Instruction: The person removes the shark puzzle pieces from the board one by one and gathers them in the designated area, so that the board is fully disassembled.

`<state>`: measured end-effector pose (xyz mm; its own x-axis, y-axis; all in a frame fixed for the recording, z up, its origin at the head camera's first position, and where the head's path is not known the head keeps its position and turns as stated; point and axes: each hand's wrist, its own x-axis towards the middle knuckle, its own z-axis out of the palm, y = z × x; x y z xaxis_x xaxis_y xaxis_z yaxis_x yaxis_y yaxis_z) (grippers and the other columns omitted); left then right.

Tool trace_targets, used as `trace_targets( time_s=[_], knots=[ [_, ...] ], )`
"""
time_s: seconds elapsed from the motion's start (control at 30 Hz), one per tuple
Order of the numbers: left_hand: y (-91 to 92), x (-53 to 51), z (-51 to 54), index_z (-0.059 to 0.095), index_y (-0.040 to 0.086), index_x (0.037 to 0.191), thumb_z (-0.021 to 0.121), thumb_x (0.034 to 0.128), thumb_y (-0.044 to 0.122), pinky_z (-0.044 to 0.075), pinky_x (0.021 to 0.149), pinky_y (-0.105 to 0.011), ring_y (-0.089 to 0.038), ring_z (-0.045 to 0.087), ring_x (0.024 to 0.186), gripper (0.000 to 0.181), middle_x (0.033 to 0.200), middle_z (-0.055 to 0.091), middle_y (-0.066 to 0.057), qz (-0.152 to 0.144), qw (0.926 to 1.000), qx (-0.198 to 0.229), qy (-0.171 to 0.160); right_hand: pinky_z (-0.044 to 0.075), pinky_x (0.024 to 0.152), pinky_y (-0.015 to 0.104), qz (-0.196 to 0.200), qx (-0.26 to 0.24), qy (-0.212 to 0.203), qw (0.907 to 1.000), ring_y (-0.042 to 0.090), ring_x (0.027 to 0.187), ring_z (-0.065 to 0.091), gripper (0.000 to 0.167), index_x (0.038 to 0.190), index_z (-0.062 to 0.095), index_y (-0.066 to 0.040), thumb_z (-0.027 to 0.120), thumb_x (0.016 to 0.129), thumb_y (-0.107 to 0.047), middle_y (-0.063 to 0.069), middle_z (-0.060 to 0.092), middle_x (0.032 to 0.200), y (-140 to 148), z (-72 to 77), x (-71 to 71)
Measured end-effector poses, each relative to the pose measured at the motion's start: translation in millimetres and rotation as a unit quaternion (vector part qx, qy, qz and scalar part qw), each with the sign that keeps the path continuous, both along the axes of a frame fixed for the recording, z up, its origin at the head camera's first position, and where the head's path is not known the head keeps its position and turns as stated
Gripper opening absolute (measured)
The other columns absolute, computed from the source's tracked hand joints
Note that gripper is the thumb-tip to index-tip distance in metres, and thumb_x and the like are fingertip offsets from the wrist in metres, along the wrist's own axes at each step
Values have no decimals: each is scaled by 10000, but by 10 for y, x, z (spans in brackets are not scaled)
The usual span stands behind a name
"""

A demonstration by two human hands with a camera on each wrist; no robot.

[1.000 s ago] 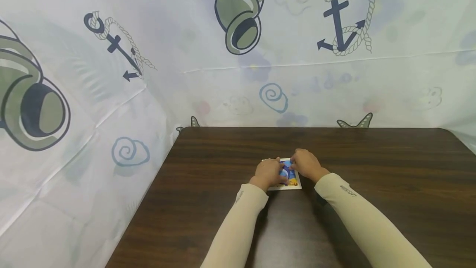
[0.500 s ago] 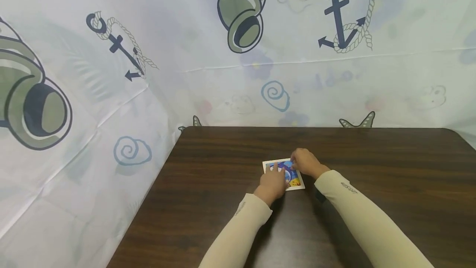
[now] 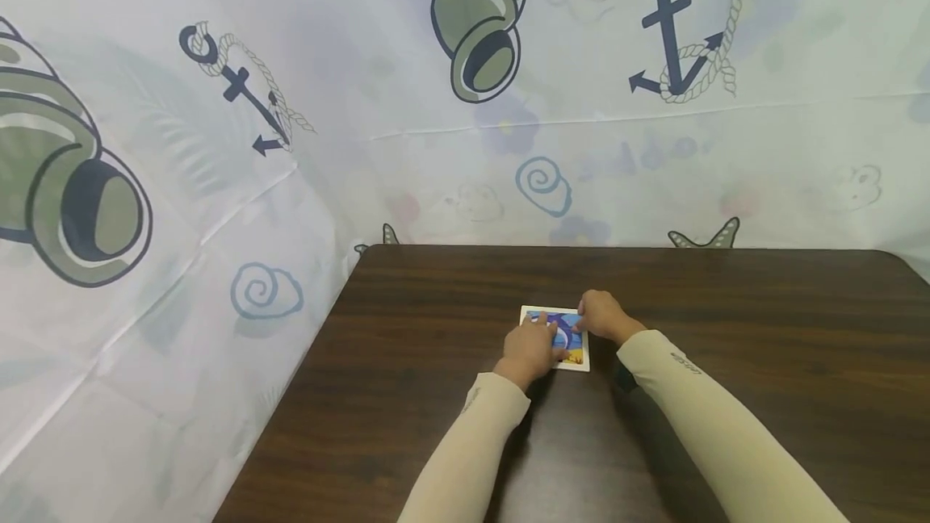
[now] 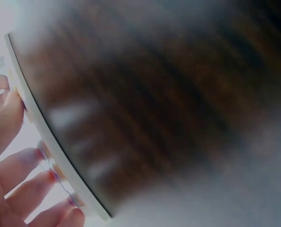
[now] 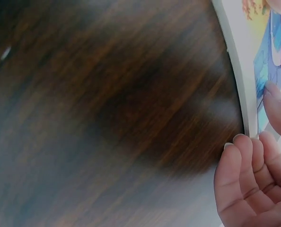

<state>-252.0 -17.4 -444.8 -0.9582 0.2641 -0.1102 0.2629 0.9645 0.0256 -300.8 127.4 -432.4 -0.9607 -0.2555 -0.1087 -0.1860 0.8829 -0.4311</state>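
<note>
A square picture board (image 3: 576,357) with a white border and a blue, purple and yellow picture lies flat on the table. Across its left part rests my left hand (image 3: 529,349), fingers spread and covering some of the picture. At the upper right corner is my right hand (image 3: 601,316). The left wrist view has the left hand (image 4: 15,182) with its fingertips on the board's face, beside the pale edge (image 4: 60,146). In the right wrist view, the right hand (image 5: 254,182) pinches the corner of the board (image 5: 236,56), thumb on the face and fingertips against the side.
The dark wood-grain table (image 3: 407,329) extends around the board. Behind it and along the left hangs a pale cloth (image 3: 407,176) printed with shells, anchors and starfish. Both forearms, in cream sleeves, reach in from the near side.
The left hand has slid back from the board's far edge and its fingers have spread. The board turned slightly, then came back nearly square. The right hand has stayed at its corner.
</note>
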Motion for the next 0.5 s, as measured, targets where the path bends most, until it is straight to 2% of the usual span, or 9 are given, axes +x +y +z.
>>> trace_targets(
  time_s=[0.23, 0.5],
  knots=[
    [34, -12, 27, 492, 297, 1386, 569, 867, 549, 520, 946, -377, -219, 447, 1373, 582, 1506, 422, 55, 79, 9998, -145, 63, 505, 706, 342, -89, -205, -190, 9996, 231, 740, 571, 268, 878, 645, 87, 772, 747, -109, 176, 667, 852, 24, 25, -40],
    [77, -33, 33, 472, 376, 1381, 552, 884, 525, 519, 952, -387, -243, 445, 1374, 525, 1516, 405, 51, 18, 9997, -260, 38, 456, 544, 223, -94, -468, -409, 9980, 136, 572, 568, 247, 860, 613, 69, 768, 747, -86, 121, 624, 767, 69, 9, -115]
  ],
)
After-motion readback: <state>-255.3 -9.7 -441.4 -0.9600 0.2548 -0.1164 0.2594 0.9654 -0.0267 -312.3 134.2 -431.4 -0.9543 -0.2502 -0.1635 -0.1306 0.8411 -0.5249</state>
